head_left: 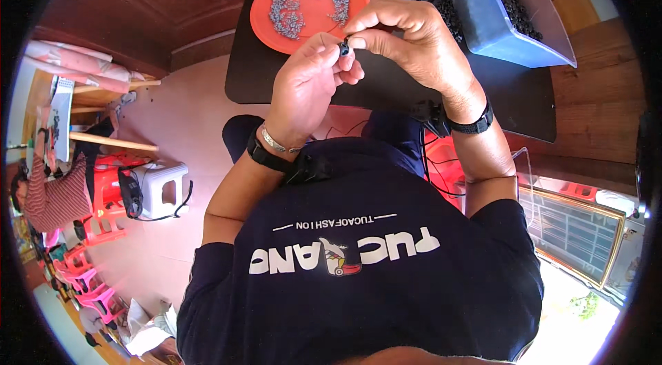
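A dark printed shirt (345, 317) occupies six o'clock, nearest the viewer. At twelve, the left hand (305, 82) grasps a small black part (344, 49) between thumb and fingers; the right hand (422, 44) brings thumb and forefinger against it, their exact grip indiscernible. Beyond, toward twelve, lies a red plate (317, 18) of grey pieces (279, 10); between one and two, a bluish bin (520, 50).

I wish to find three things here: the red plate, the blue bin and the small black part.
Red plate (318, 11), head view: bare middle.
Blue bin (517, 49), head view: near end wall.
Small black part (344, 49), head view: visible face.
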The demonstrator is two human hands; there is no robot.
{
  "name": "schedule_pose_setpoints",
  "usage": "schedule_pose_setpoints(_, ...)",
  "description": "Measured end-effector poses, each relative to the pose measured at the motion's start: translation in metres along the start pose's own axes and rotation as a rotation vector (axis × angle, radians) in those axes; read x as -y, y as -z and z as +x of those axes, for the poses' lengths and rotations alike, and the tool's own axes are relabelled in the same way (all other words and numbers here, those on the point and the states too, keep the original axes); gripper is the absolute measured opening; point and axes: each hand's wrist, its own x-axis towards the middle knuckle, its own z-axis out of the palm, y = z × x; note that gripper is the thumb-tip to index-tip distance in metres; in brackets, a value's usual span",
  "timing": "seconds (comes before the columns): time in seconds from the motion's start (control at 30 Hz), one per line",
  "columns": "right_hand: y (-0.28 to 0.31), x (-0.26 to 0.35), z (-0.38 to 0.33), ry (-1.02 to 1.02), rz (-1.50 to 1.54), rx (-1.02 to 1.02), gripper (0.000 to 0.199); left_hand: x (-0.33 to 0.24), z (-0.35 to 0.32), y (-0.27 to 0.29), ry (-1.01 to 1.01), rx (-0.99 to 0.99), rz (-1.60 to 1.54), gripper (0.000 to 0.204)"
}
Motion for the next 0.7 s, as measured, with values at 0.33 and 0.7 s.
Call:
schedule_pose_setpoints(0.33,-0.0014,-0.0033,0.0021,0.144,-0.161,-0.012,0.005,0.0016,-0.0007,0.0011,-0.005,-0.017,0.028,0.016)
schedule_pose_setpoints(0.7,-0.0009,-0.0057,0.0020,0.093,-0.258,0.024,0.013,0.0011,0.0004,0.0016,-0.018,-0.010,0.032,0.015)
